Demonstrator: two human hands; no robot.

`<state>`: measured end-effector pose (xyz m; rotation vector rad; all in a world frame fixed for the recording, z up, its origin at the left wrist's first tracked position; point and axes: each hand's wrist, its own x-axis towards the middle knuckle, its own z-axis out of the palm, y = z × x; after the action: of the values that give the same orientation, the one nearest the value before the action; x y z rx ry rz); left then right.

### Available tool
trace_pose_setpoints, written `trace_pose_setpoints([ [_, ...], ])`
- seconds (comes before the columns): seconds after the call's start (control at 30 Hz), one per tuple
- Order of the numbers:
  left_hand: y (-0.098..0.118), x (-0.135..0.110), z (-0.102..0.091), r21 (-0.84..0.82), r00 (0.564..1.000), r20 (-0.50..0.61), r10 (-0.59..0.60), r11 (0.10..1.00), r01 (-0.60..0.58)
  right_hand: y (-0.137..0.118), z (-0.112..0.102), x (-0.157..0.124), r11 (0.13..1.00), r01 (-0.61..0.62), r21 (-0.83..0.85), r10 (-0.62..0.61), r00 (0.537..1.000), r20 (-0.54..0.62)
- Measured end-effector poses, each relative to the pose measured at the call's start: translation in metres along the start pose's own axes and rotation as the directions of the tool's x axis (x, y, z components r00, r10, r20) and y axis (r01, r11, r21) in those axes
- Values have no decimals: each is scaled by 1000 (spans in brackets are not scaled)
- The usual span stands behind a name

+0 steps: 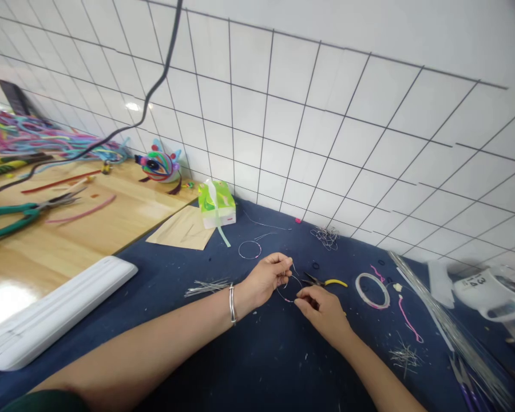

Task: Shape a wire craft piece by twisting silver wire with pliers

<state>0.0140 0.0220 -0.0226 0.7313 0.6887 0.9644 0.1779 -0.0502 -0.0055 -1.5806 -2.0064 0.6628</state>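
Between my two hands hangs a thin wire hoop (286,300) with small pink beads on its lower part. My left hand (269,277), with a silver bangle at the wrist, pinches the wire near the hoop's top; a loose wire end sticks up by the fingertips. My right hand (324,312) has its fingers closed at the hoop's right side, by the beads. Just behind the right hand lie small pliers (332,282) with a yellow handle. A second beaded wire hoop (249,250) rests on the dark blue cloth beyond my left hand.
Cut wires (208,286) lie left of my hands. To the right are a ribbon roll (372,290), wire scraps (405,357), long wires (450,326), scissors (466,380) and a white mug (489,292). A white lamp-like bar (68,309), green pliers (30,212) and a tissue pack (217,203) stand left.
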Motion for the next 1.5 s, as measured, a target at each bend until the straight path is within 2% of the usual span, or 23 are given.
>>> trace_pose_setpoints([
  [0.23, 3, -4, 4, -149, 1000, -18, 22, 989, -24, 1, 8, -2, 994, -12, -109, 11, 1000, -9],
  [0.37, 5, -8, 9, -203, 1000, -26, 17, 979, -22, 2, 12, -3, 996, -29, -82, 19, 992, -126],
  [0.47, 6, -10, 10, -214, 999, -36, 5, 977, -12, 4, 13, -3, 996, 32, -83, -51, 972, -229],
  [0.53, 7, -10, 11, -219, 999, -35, -2, 976, -5, 5, 13, -4, 985, 110, -132, -140, 958, -251],
  [0.67, 7, -10, 11, -225, 999, -29, -18, 974, 11, 5, 10, -5, 926, 263, -272, -327, 917, -228],
  [0.77, 7, -11, 11, -221, 1000, -18, -21, 975, 16, 5, 9, -5, 878, 331, -346, -417, 884, -211],
  [1.2, 6, -8, 9, -171, 998, -7, -61, 983, 59, 3, 3, -6, 841, 408, -354, -488, 856, -171],
  [1.5, 8, -11, 11, -174, 997, 3, -82, 981, 81, 6, -1, -5, 840, 435, -324, -498, 855, -145],
])
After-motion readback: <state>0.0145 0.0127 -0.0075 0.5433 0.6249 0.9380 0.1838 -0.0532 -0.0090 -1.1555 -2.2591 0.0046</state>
